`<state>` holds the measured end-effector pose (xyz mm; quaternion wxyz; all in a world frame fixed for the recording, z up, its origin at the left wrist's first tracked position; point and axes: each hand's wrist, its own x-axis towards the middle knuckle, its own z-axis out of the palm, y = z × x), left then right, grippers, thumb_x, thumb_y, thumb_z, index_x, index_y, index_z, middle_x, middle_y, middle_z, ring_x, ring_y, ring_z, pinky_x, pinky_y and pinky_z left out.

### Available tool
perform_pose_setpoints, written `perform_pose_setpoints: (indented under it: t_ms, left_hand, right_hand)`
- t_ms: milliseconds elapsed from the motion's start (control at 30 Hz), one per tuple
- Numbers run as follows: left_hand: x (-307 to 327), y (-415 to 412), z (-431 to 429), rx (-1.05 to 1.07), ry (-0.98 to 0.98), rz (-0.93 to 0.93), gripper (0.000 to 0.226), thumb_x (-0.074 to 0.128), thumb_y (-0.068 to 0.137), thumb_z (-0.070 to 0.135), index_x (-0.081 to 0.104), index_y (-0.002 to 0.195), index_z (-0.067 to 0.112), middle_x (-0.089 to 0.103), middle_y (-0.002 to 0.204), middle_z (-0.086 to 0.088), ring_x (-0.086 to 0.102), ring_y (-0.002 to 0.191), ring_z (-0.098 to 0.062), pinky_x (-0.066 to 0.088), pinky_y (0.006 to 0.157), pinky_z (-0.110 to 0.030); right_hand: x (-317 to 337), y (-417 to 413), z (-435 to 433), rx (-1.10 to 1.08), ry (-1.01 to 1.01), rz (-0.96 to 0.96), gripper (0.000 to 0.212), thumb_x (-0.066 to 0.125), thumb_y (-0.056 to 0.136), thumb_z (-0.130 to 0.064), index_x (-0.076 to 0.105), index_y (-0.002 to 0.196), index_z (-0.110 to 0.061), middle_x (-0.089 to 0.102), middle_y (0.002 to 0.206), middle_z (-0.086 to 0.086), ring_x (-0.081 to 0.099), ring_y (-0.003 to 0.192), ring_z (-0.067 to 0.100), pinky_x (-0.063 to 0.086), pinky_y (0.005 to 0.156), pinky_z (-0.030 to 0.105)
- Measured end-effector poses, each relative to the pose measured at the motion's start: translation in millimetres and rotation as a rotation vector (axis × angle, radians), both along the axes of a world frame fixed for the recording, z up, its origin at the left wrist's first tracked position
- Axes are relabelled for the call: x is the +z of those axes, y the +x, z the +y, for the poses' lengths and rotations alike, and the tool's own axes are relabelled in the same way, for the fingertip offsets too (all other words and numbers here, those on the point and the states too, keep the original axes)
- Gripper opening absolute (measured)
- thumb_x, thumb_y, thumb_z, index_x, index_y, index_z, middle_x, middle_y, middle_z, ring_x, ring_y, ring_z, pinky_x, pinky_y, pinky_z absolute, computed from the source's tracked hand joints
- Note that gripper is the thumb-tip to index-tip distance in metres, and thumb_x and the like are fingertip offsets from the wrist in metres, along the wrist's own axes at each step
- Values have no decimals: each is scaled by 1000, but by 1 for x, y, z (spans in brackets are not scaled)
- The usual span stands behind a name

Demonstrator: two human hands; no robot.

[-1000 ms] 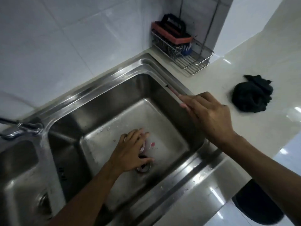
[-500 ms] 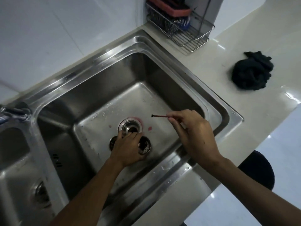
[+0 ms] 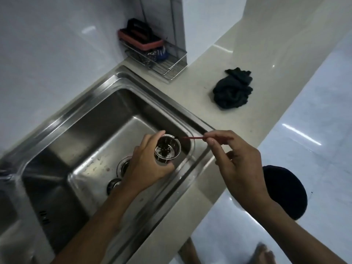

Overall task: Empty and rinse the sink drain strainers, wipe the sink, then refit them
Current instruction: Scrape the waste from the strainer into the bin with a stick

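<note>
My left hand [image 3: 144, 161] holds a perforated steel strainer basket [image 3: 167, 149] above the right sink basin [image 3: 91, 141], its open mouth turned toward me. My right hand [image 3: 236, 157] pinches a thin red stick [image 3: 192, 138] whose dark tip touches the strainer's upper rim. Below my left hand the open drain hole [image 3: 123, 164] shows in the basin floor, with a second round steel piece [image 3: 113, 184] lying beside it, partly hidden by my forearm.
A crumpled dark cloth [image 3: 233, 90] lies on the beige counter [image 3: 190, 103] right of the sink. A wire rack [image 3: 162, 61] with a red-edged scrubber stands in the back corner. A dark round bin [image 3: 285, 191] sits on the floor below the counter edge. The left basin is at the frame's left edge.
My left hand has lifted the strainer basket out of the basin and tilted it up. My right hand brought the red stick's tip to its rim. The view swung right.
</note>
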<state>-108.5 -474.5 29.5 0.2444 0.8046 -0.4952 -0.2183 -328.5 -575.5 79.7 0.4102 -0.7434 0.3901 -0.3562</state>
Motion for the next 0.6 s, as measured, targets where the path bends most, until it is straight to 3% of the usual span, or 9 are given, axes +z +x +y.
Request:
perform_pose_setpoints:
  t_ms: [100,233,400,500,600]
  left_hand:
    - [27,-51,-41,-95,-87,8,91,78,70,41,36,151,37,48,138,16,52,126,-8,48,107,-35]
    - [42,-138,-101,-202,-118,125,93,84,73,25,36,152,36,49,141,21,48,128,10,39,103,-8]
    - [8,-248,-164,-278,-88,310,85,78,70,19,45,146,34,52,136,19,53,127,2,52,101,-22]
    - [-38,-302,-181,-233,-41,455,84,81,68,31,46,143,37,54,139,16,55,127,0,55,103,-32]
    - [-89,-347,-185,-213,-32,437,83,92,72,30,48,142,35,56,136,14,56,124,4,50,101,-18]
  right_hand:
    - [13,-51,-19,-90,43,-52,20,60,100,-34,73,112,-24,71,107,-16,68,102,9,61,64,36]
    - [22,-138,-46,-218,66,-60,22,58,100,-40,73,110,-27,70,107,-21,69,97,7,60,66,34]
    - [-9,-242,-78,-363,176,-29,19,58,100,-38,72,108,-28,72,103,-20,69,101,7,62,72,40]
    - [-47,-289,-85,-431,219,33,12,62,101,-31,72,107,-28,71,100,-22,68,99,4,60,80,39]
    - [-90,-322,-87,-456,265,50,12,62,102,-28,71,109,-26,72,103,-18,68,101,6,61,81,38]
